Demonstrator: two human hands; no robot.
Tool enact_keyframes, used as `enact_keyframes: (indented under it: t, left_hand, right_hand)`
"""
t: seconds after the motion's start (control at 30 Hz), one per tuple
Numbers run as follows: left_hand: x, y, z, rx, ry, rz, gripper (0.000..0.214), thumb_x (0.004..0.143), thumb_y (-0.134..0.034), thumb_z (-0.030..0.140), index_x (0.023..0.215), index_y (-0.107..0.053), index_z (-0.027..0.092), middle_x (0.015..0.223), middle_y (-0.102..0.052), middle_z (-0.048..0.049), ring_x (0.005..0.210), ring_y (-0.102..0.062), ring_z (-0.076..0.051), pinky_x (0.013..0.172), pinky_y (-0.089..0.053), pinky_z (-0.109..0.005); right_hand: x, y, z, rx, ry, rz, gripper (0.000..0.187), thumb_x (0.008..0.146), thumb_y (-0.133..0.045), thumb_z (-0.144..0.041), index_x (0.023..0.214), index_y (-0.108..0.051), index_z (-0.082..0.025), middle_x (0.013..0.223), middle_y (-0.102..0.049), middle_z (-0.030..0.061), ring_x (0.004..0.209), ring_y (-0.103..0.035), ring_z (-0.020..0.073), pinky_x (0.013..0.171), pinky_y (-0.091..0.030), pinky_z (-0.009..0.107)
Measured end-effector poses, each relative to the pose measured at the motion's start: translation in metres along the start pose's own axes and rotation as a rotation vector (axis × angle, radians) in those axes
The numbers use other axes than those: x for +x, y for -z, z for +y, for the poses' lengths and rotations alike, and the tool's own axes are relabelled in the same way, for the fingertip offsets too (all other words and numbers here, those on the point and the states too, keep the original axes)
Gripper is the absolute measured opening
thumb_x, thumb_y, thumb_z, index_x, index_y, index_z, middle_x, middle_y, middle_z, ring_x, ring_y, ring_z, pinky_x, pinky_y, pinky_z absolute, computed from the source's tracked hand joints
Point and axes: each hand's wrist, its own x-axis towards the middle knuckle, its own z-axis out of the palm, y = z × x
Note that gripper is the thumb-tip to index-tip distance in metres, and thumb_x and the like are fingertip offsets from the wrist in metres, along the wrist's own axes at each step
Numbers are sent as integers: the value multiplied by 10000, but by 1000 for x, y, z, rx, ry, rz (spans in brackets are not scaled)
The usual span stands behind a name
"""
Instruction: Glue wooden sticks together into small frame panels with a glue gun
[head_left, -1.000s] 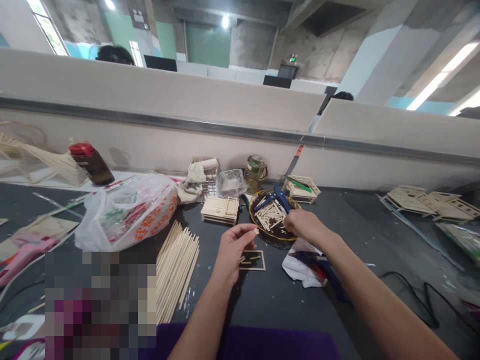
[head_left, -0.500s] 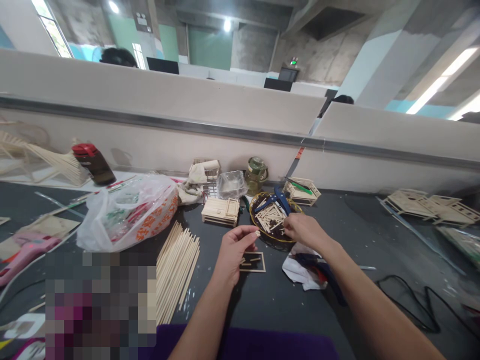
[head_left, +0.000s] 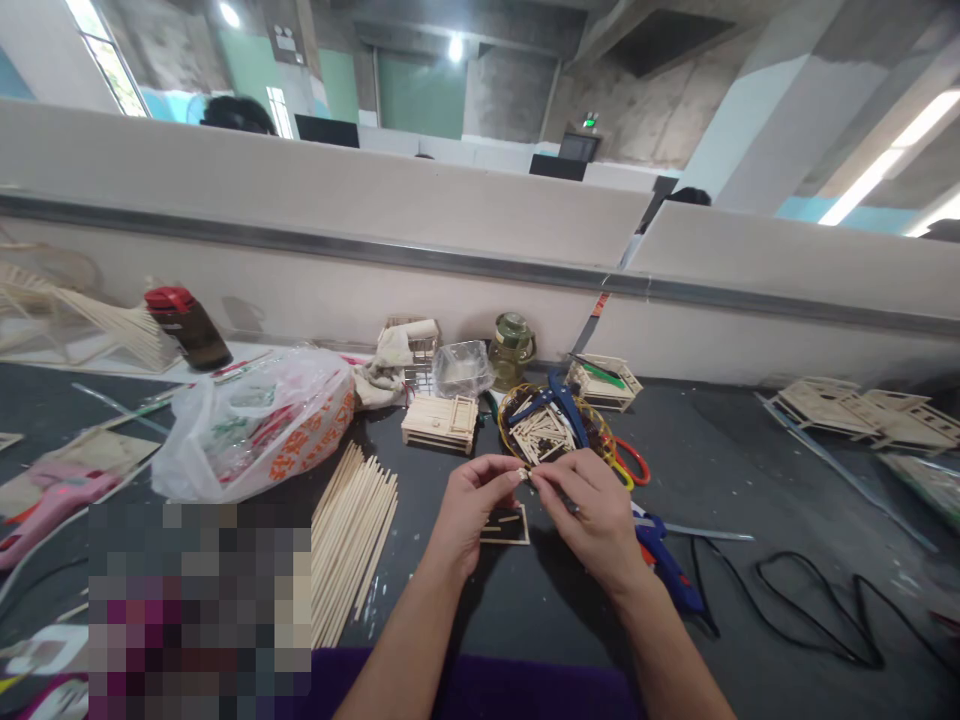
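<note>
My left hand (head_left: 469, 505) pinches a small piece of wood stick (head_left: 523, 474) between thumb and forefinger. My right hand (head_left: 589, 515) has come up against it, its fingertips closed on the same small piece. Both hands hover over a small rectangular stick frame (head_left: 507, 526) lying on the dark table (head_left: 750, 480). Just beyond the hands sits a round dish (head_left: 551, 432) filled with short cut sticks, with blue-handled pliers (head_left: 559, 395) resting across it.
A bundle of long wooden sticks (head_left: 352, 540) lies to the left, beside a plastic bag (head_left: 259, 420). A blue glue gun (head_left: 664, 560) with black cable (head_left: 810, 610), red-handled scissors (head_left: 630, 460) and stick models (head_left: 441, 420) surround the hands. A partition wall (head_left: 375, 250) backs the table.
My right hand left the dish of cut sticks and moved left to meet my left hand at the small piece. The crumpled paper that lay by the glue gun is no longer seen.
</note>
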Motion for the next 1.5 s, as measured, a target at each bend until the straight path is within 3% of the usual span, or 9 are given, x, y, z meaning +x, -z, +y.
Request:
enact_keyframes:
  t: [0.33,0.63,1.03,1.3,1.5]
  left_hand:
    - [-2,-1,1,33,-15,1,260,642,-777,324,834,-728,156,758,-681,-31,568,-543,-83,600,-447,-221]
    - [-1,0,1,40,-55,3,238,659,-760,315,837,-724,162,781,-675,-29,596,-547,-95,611,-443,-230]
    - [-2,-1,3,115,-82,26,215,678,-744,294,837,-721,151,761,-668,-36,609,-537,-100,609,-436,-225]
    - [-3,-4,3,183,-127,16,196,692,-731,292,834,-723,158,783,-677,-43,669,-558,-122,651,-456,-240]
    - [-3,-8,5,197,-116,10,200,668,-747,286,816,-726,154,760,-680,-40,660,-557,-123,643,-448,-236]
  right_hand:
    - [-1,2,0,-63,21,-40,158,867,-540,-169,948,-667,-218,800,-600,53,785,-531,193,713,-414,339]
    - [-5,1,0,69,-83,35,148,858,-556,-175,937,-669,-228,807,-604,52,780,-558,182,691,-456,328]
    - [-7,-2,0,119,-92,29,185,845,-575,-178,976,-689,-241,776,-600,35,746,-564,171,672,-457,318]
    - [-5,-3,0,258,-339,4,119,865,-567,-270,834,-670,-221,808,-621,30,761,-582,162,712,-458,287]
    - [-5,-4,3,326,-382,-36,150,861,-566,-291,775,-655,-206,763,-617,18,724,-568,156,684,-436,265]
